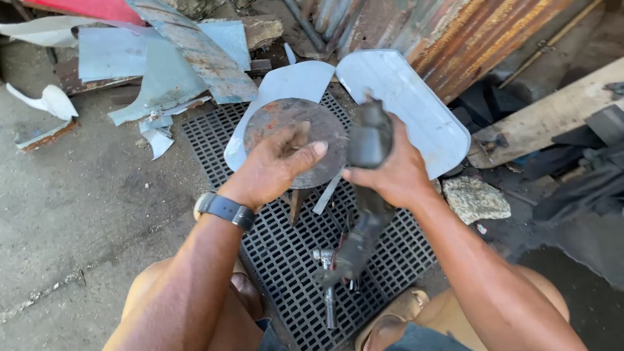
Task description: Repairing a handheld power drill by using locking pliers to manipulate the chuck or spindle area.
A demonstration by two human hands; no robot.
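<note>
The dark tool (365, 195) is motion-blurred, and the right hand (390, 172) hides its middle.

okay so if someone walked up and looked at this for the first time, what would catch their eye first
Probably the two hands meeting mid-frame: the right hand grips a dark, grimy tool that hangs down toward the lap, while the left hand, with a dark wristwatch, rests on a rusty round metal disc. Under them lies a black metal grate, and behind the disc pale blue-grey sheet-metal pieces fan out against rusted corrugated sheeting at top right.
</note>
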